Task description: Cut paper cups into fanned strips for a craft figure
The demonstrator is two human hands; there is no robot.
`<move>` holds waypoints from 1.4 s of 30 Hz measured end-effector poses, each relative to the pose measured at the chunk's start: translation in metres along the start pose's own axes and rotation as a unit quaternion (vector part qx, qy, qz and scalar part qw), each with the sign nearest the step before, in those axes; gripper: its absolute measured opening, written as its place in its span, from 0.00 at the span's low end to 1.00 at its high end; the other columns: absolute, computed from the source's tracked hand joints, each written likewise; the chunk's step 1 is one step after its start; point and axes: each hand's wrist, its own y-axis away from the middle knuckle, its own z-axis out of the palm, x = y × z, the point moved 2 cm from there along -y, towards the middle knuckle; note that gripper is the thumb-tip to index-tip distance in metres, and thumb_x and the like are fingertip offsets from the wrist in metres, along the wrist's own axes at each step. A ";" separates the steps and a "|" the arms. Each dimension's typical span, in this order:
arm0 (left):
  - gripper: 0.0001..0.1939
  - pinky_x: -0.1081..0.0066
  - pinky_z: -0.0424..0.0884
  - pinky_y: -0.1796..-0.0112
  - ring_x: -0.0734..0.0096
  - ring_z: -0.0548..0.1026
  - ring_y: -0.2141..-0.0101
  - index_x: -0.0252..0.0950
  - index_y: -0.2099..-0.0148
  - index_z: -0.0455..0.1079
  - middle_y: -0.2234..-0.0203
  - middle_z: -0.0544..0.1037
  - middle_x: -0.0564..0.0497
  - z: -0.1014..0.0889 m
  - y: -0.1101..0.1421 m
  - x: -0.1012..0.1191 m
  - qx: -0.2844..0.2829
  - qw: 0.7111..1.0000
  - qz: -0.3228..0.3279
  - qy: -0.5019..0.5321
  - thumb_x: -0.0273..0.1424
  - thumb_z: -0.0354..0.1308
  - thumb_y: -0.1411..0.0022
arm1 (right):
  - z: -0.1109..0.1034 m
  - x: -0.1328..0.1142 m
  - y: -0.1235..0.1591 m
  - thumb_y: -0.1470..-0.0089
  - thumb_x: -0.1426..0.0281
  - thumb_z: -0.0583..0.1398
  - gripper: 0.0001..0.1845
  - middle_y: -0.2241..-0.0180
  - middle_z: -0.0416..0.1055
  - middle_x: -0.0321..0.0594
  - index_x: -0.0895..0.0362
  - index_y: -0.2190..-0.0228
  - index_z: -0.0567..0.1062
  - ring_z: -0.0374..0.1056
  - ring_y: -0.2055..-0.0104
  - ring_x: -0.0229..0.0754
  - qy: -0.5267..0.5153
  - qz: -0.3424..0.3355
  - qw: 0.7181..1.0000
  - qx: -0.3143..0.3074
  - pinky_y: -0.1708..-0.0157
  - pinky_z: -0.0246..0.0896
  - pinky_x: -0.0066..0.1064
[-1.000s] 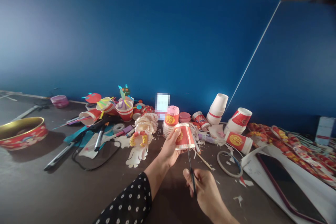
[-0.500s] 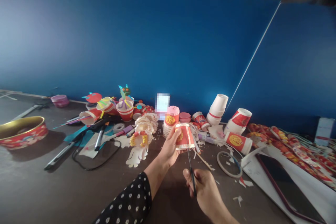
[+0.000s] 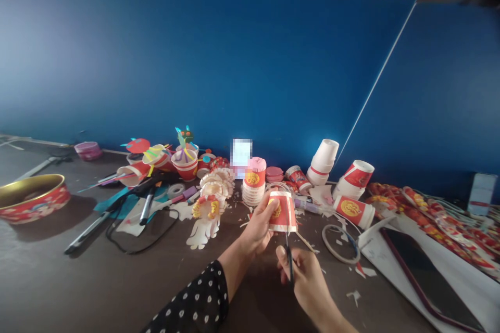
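Over the table (image 3: 97, 291), outstretched left hand (image 3: 260, 229) grasps a cup (image 3: 286, 213); right hand (image 3: 307, 274) grips scissors (image 3: 289, 261).

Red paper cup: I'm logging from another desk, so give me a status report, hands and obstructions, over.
Left hand gripping red paper cup. Right hand on scissors, blades at cup's near edge. Paper scraps off to the right; none seen blocking the scissors.
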 end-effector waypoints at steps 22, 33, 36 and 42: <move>0.24 0.74 0.69 0.73 0.71 0.71 0.70 0.42 0.48 0.61 0.66 0.73 0.49 0.002 0.001 0.001 -0.006 1.000 0.010 0.001 0.35 0.57 0.47 | 0.002 0.006 0.000 0.53 0.50 0.54 0.26 0.90 0.59 0.32 0.58 0.87 0.65 0.54 0.86 0.32 -0.033 0.029 0.999 0.018 0.83 0.47 0.24; 0.24 0.76 0.68 0.74 0.71 0.71 0.71 0.38 0.49 0.62 0.65 0.72 0.48 -0.002 -0.002 -0.005 -0.009 1.000 0.007 -0.008 0.36 0.58 0.48 | -0.001 -0.002 0.000 0.54 0.49 0.54 0.28 0.89 0.62 0.34 0.58 0.89 0.65 0.57 0.84 0.33 -0.038 0.017 0.999 0.019 0.81 0.50 0.24; 0.24 0.75 0.68 0.73 0.70 0.71 0.70 0.39 0.49 0.62 0.66 0.72 0.48 -0.002 -0.001 -0.005 -0.013 1.000 0.013 -0.011 0.37 0.58 0.49 | -0.001 -0.002 -0.001 0.53 0.50 0.54 0.27 0.90 0.61 0.33 0.58 0.89 0.65 0.56 0.84 0.32 -0.046 0.016 0.999 0.017 0.81 0.49 0.24; 0.23 0.77 0.67 0.75 0.73 0.70 0.72 0.40 0.49 0.62 0.67 0.72 0.49 0.001 0.000 -0.003 -0.022 1.000 0.014 -0.011 0.37 0.57 0.48 | -0.001 0.001 0.000 0.53 0.52 0.55 0.25 0.91 0.59 0.32 0.58 0.88 0.64 0.54 0.86 0.31 -0.040 0.035 0.998 0.021 0.83 0.47 0.23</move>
